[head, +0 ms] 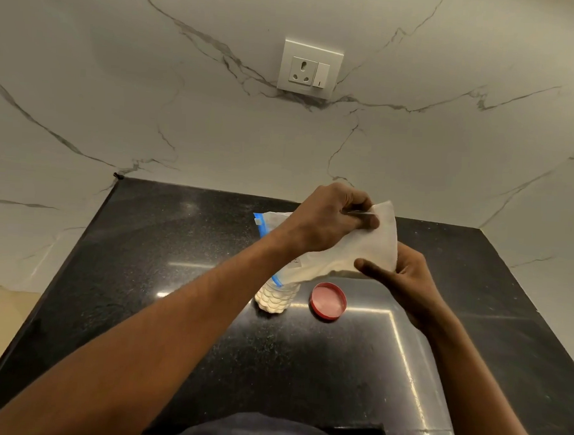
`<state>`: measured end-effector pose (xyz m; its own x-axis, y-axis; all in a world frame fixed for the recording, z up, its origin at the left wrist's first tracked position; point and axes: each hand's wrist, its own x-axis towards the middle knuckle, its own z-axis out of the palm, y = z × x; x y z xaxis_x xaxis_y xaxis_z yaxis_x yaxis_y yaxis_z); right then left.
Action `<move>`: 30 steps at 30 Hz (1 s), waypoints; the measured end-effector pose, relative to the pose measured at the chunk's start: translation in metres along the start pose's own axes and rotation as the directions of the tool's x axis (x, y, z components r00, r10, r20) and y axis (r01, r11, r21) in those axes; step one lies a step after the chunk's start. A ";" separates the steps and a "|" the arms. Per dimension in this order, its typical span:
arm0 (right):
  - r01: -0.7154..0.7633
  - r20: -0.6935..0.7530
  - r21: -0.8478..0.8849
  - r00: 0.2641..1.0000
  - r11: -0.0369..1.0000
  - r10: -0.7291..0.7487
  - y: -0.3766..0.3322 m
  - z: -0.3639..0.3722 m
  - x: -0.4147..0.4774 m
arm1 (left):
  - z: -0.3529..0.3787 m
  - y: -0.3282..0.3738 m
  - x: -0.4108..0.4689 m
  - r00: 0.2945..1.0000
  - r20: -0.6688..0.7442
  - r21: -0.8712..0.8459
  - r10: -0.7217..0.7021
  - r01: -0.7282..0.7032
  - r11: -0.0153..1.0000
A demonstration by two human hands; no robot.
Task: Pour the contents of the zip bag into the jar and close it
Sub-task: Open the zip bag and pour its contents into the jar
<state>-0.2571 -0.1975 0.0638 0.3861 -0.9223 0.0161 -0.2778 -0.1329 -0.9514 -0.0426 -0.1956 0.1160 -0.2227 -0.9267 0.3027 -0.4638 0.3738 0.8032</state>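
A clear zip bag [370, 247] with a blue zip edge is tipped, its mouth down over a small clear jar [275, 297] standing on the black counter. Pale grains fill the jar and part of the bag. My left hand [325, 219] grips the bag's raised upper end from above. My right hand [405, 275] holds the bag's lower right side, thumb across it. The jar's mouth is hidden behind the bag. A red lid [328, 300] lies flat on the counter just right of the jar.
The black granite counter [179, 252] meets a white marble wall with a power socket [309, 68] above. The counter's left edge drops off at the far left. A glossy steel strip [413, 371] runs along the near right.
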 end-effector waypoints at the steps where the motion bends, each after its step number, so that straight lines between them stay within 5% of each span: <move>1: 0.002 -0.051 0.030 0.999 1.000 0.000 0.003 0.003 -0.001 | 0.000 0.000 -0.001 1.000 0.002 -0.001 0.002 -0.002 1.000; 4: 0.039 -0.181 0.091 0.983 0.995 -0.022 0.003 0.010 -0.002 | -0.004 -0.005 -0.009 0.999 -0.049 0.018 0.020 -0.019 1.000; 6: 0.056 -0.223 0.095 0.974 0.994 -0.033 0.003 0.013 -0.003 | -0.012 -0.013 -0.023 0.978 -0.205 0.059 0.025 -0.013 0.998; 10: 0.051 -0.264 0.149 0.964 0.988 -0.010 0.001 0.017 -0.006 | -0.031 -0.042 -0.076 0.792 -0.540 -0.151 -0.286 0.243 0.958; 13: 0.054 -0.272 0.169 0.962 0.984 -0.006 -0.002 0.020 -0.007 | -0.031 -0.063 -0.110 0.745 -0.355 -0.415 -0.565 0.416 0.809; 16: 0.076 -0.274 0.127 0.961 0.989 -0.038 -0.005 0.023 -0.006 | -0.021 -0.080 -0.122 0.795 -0.148 -0.371 -0.589 0.507 0.778; 30: 0.142 -0.295 -0.032 0.944 0.989 -0.145 -0.020 0.026 -0.008 | -0.005 -0.096 -0.112 0.830 -0.174 -0.337 -0.529 0.455 0.824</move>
<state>-0.2320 -0.1782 0.0750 0.1450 -0.9588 0.2442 -0.2478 -0.2742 -0.9292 0.0306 -0.1281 0.0077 0.2097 -0.9741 -0.0847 -0.1942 -0.1264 0.9728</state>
